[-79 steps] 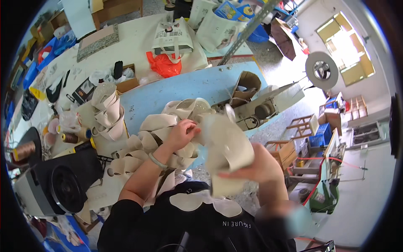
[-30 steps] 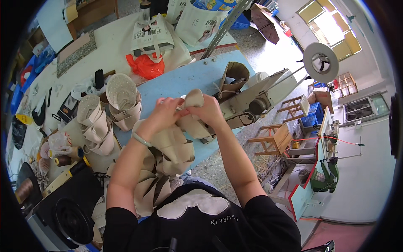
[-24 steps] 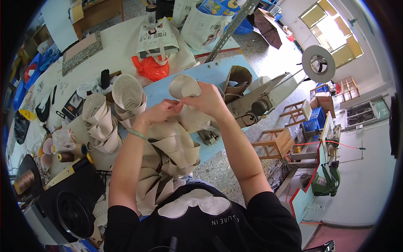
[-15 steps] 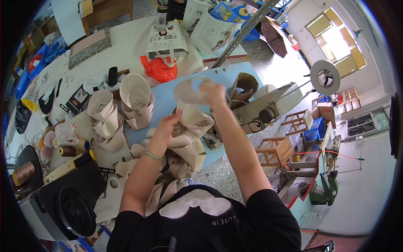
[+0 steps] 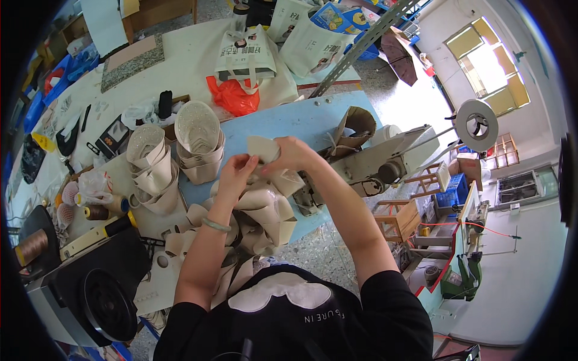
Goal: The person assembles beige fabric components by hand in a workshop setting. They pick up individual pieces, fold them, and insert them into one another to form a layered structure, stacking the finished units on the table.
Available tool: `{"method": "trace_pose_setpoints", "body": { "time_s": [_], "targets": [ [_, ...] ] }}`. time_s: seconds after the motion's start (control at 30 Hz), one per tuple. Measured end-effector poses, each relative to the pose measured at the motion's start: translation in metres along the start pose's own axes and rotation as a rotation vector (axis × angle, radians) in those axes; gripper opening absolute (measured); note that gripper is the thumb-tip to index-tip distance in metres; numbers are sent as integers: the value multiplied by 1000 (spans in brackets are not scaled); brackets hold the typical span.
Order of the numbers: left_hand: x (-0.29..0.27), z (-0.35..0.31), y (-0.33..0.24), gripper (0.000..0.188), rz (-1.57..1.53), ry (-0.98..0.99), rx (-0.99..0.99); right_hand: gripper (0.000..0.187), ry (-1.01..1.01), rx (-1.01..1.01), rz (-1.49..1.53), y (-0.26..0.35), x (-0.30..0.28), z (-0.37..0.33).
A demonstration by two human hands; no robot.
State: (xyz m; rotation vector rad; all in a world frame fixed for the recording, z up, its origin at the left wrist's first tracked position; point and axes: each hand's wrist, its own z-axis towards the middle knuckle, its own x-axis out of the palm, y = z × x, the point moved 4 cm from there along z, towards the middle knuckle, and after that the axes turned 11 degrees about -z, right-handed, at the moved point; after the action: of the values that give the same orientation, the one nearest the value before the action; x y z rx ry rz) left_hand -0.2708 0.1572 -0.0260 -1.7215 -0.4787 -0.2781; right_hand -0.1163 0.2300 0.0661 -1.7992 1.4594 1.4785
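Note:
A cream curved piece of sheet material (image 5: 261,146) is held between my two hands, above the blue tabletop. My left hand (image 5: 239,173) pinches its lower left edge, fingertips meeting the thumb. From the right, my right hand (image 5: 295,154) curls round the same piece and covers part of it. Under and nearer than my hands lies a loose pile of similar cream curved pieces (image 5: 265,210), some half hidden by my left forearm. Two stacks of nested cream pieces stand to the left, a taller-rimmed one (image 5: 198,135) and a leaning one (image 5: 149,163).
To the right is a pale sewing machine (image 5: 355,180), with an open cardboard box (image 5: 355,127) behind it. A red plastic bag (image 5: 233,96) and white carrier bags (image 5: 247,57) sit at the back. Thread spools (image 5: 96,212) and a black machine (image 5: 99,277) are at left.
My right hand has come down and left, close to my left hand. The cream piece that was blurred in my right hand's motion is now between both hands.

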Motion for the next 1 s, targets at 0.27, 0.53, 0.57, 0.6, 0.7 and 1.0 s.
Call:
{"method": "trace_pose_setpoints", "body": {
  "time_s": [0.27, 0.53, 0.57, 0.6, 0.7, 1.0],
  "targets": [
    [3, 27, -17, 47, 537, 125, 115, 73, -279, -27, -201, 19, -36, -11],
    [0, 28, 10, 37, -36, 127, -251, 31, -742, 412, 1367, -60, -4, 7],
    [-5, 27, 13, 38, -57, 117, -251, 35, -757, 413, 1226, -64, -11, 3],
    [-9, 27, 15, 38, -79, 108, -250, 39, -770, 412, 1084, -68, -16, 1],
    [-2, 32, 12, 40, -206, 147, -301, 63, -559, 363, 558, -62, -9, 8],
    [-10, 20, 9, 34, -385, 67, -339, 93, -177, 246, 94, -16, 25, 8]
  ]
}}
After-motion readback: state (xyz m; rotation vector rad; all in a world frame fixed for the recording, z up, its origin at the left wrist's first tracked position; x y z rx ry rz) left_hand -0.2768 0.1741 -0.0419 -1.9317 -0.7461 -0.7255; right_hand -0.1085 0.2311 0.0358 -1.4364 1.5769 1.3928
